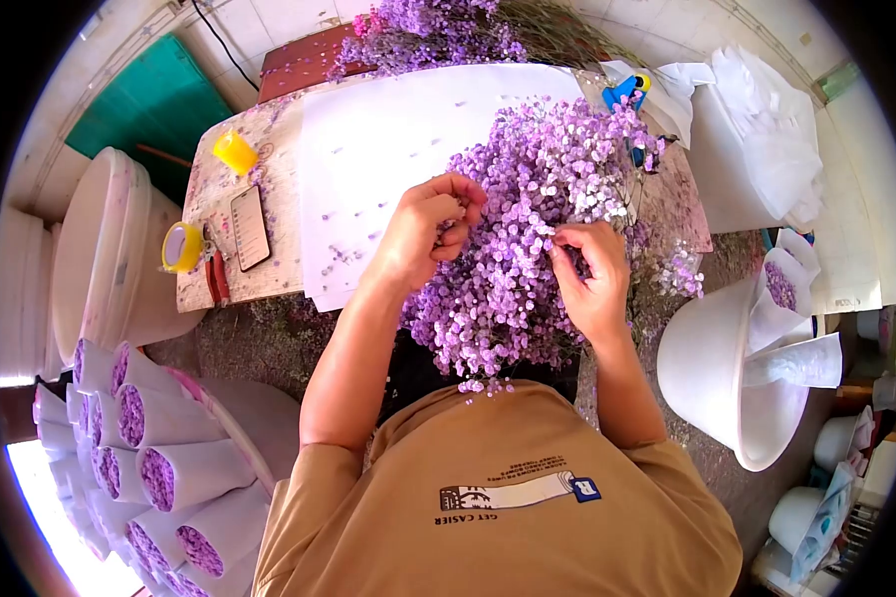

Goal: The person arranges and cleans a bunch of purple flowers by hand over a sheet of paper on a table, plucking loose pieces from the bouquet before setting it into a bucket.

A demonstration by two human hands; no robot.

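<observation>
Nearby, the bushy bunch of small purple-and-white blossoms (513,289) overhangs the front edge of the pale, stained worktop (281,129); the left hand (426,227) has its grip curled closed beside it, contents hidden, and the right hand (595,274) touches blossoms with its fingertips, though whether clenched I cannot tell. Alongside stand a round tub (259,418) of paper-wrapped purple flowers (174,478), left, and a wide white plastic tub (705,348), right. Farther off, the large white paper sheet (378,124) gives open room leftward, reaching toward loose purple flowers (428,35) and a white tiled wall (259,25).
</observation>
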